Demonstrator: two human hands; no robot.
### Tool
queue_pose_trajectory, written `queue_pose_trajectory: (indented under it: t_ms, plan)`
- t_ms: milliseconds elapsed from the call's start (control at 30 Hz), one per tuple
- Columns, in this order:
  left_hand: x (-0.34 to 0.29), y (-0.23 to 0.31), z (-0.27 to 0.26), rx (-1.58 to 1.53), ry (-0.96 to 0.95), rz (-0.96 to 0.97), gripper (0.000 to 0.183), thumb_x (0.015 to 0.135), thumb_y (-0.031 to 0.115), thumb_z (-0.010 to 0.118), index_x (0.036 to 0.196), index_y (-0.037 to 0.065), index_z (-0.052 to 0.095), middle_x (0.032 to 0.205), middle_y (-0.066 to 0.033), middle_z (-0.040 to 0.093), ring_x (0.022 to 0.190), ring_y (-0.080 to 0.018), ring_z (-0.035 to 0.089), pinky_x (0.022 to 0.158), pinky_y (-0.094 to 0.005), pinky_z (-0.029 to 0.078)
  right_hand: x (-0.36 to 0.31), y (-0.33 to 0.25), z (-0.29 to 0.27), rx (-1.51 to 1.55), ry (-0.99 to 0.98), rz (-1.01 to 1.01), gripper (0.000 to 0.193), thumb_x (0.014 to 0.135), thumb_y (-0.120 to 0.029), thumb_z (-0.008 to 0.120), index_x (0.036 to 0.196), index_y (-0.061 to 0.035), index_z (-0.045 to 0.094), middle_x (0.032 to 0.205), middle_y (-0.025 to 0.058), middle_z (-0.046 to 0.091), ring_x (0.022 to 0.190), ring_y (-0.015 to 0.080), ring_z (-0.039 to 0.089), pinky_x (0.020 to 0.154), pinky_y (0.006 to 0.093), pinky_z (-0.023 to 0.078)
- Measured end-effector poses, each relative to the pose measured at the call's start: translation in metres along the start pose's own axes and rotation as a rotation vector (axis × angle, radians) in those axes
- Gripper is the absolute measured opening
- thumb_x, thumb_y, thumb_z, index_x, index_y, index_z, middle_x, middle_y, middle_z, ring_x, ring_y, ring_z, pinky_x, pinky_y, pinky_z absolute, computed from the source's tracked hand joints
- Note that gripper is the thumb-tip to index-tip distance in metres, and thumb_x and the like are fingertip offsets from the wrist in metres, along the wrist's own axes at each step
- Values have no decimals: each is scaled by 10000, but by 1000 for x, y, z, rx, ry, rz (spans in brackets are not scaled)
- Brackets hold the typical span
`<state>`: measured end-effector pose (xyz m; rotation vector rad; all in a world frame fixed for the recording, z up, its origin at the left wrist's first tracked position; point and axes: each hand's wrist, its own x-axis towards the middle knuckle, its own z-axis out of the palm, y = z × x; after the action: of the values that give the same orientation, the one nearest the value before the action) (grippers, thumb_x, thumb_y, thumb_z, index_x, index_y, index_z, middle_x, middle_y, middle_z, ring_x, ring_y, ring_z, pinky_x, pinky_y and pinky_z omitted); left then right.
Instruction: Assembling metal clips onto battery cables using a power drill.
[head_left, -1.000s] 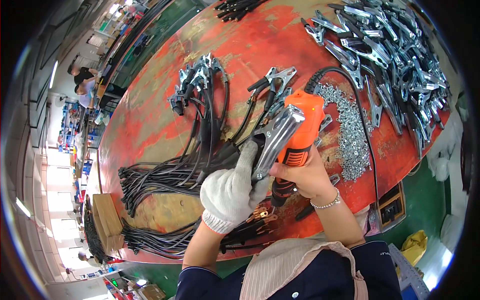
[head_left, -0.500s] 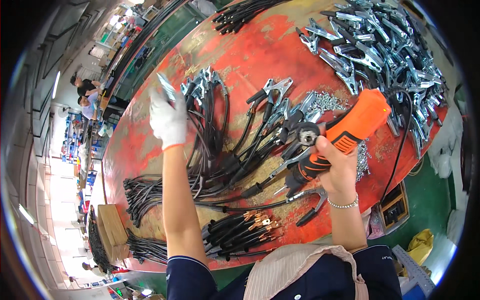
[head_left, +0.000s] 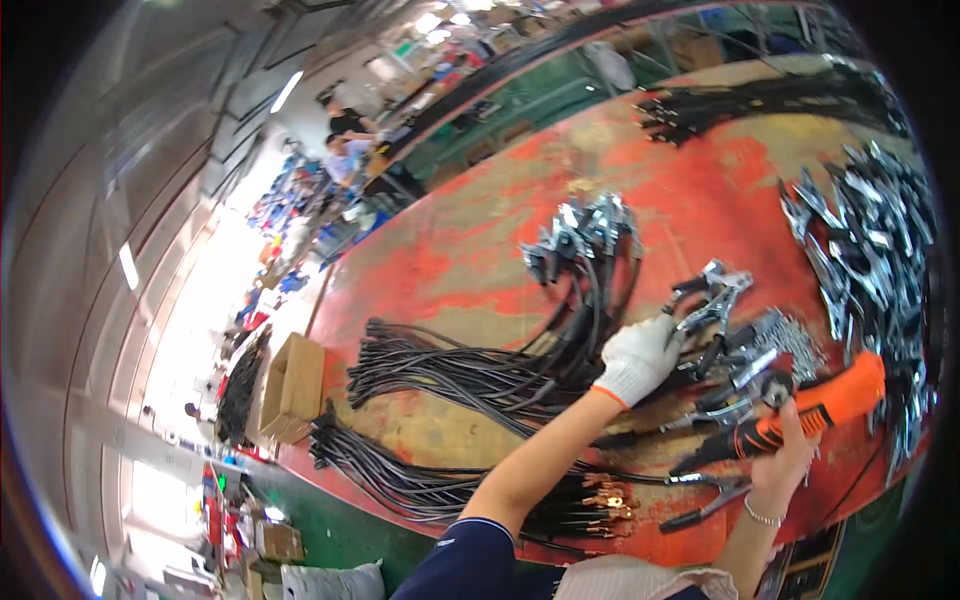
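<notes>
My left hand point(head_left: 638, 358), in a white glove, is at the middle of the table with its fingers curled at the black handle end of a metal spring clamp point(head_left: 728, 298). Motion blur softens the exact grip. My bare right hand point(head_left: 785, 465) holds an orange and black corded power tool point(head_left: 845, 392), its round head point(head_left: 776, 388) pointing up near my thumb. Below the tool lies another clamp with black handles point(head_left: 705, 505). Several clamps fixed to black cables point(head_left: 590, 230) are gathered further off, left of my gloved hand.
A large heap of loose metal clamps point(head_left: 870, 240) covers the right side, with small screws or nuts point(head_left: 790, 340) beside it. Black cable bundles point(head_left: 430, 365) lie at left, copper lugs point(head_left: 610, 495) near me. A cardboard box point(head_left: 292, 385) stands at the table's left edge. Two people work far off.
My left hand has moved from the far-left clamp bunch, where it was at a clamp, rightward to another clamp. The view has turned left. My right hand still holds the power tool.
</notes>
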<state>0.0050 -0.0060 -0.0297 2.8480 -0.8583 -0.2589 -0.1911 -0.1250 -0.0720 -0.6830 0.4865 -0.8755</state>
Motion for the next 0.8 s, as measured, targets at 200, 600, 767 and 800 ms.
queue_pose_trajectory:
  t_ms: [200,600,767,800]
  plan:
    - [-31,-22,-18,-802,86,116,267,942,285,519,1078,66,584,825,-69,627,766,-140,593,715,-308,471,-20,8,11,-32,-202,-122,457,870,-60,565,1277,-2,366,1044,66,514,899,141,523,827,289,449]
    - [-120,0,-40,-485,25,401,217,826,206,672,996,75,643,898,-75,674,739,-179,653,634,-283,508,-35,-6,29,68,-215,-197,695,743,18,580,1354,-53,257,1021,80,498,948,184,524,1043,489,370]
    - [-124,-2,-24,145,544,574,240,733,210,715,947,120,654,894,-56,664,630,-160,640,477,-272,491,-36,-5,27,1,-248,-171,728,723,20,620,1352,-59,262,1008,72,500,928,158,516,971,386,411]
    - [-122,-1,-25,172,633,612,243,724,207,714,944,121,654,894,-60,665,638,-160,643,478,-270,490,-37,-5,28,7,-253,-167,731,720,20,625,1350,-61,263,1007,72,500,925,153,514,959,367,413]
